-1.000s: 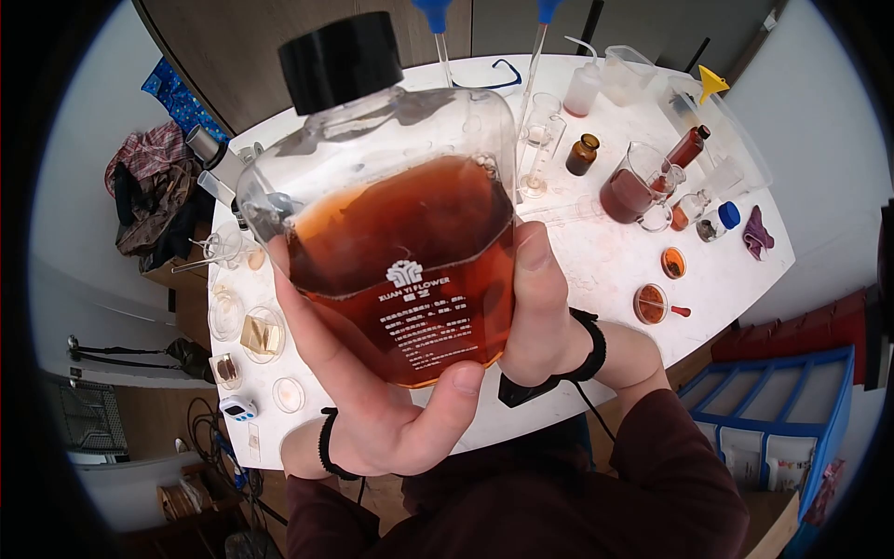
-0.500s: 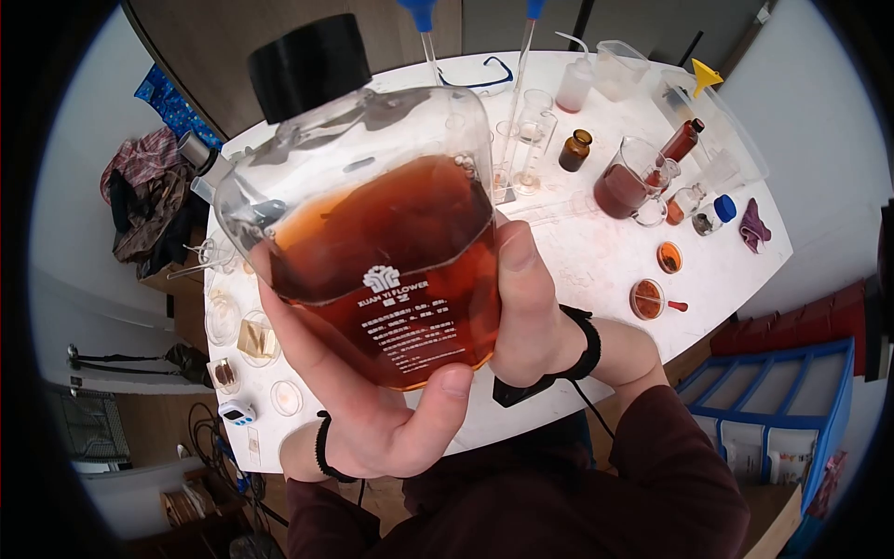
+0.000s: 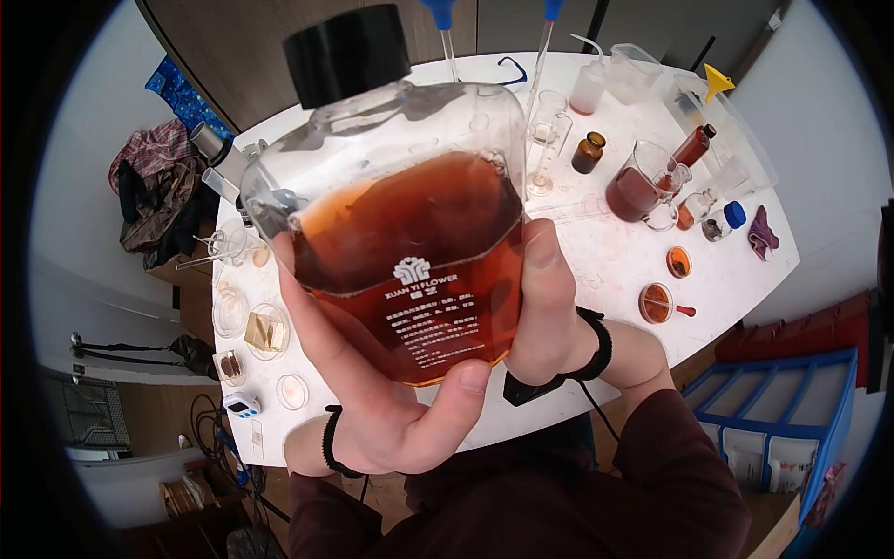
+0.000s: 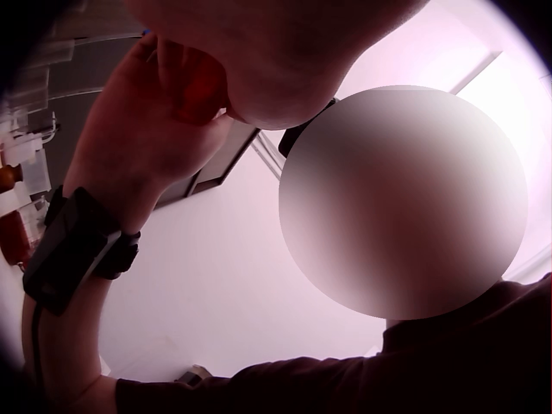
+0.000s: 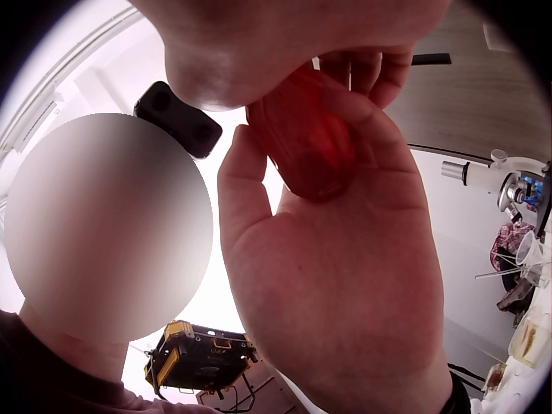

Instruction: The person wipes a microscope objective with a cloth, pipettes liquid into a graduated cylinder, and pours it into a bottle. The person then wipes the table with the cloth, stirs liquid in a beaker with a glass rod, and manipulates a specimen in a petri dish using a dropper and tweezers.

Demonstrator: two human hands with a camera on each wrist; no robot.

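A flat clear bottle (image 3: 410, 224) with a black screw cap is held up close to the head camera. It is a little over half full of reddish-brown liquid, and white print reading "XUAN YI FLOWER" faces the camera. My left hand (image 3: 377, 410) grips its lower left part, with the thumb at the bottom edge. On the right side, my right hand (image 3: 549, 317) grips the bottle with the thumb along its edge; the other fingers are hidden behind. In the right wrist view the red-tinted bottle base (image 5: 315, 164) rests against the fingers of the left hand (image 5: 332, 276).
Behind the bottle, a white table (image 3: 596, 252) carries a beaker of dark red liquid (image 3: 635, 186), a brown glass jar (image 3: 588, 153), a wash bottle (image 3: 588, 88) and a yellow funnel (image 3: 717, 82). Petri dishes (image 3: 292, 391) and a small timer (image 3: 242, 404) lie on the left.
The bottle shifted left in the view half a second ago and is now back to the right, along with the table behind it. Both hands keep the same grip.
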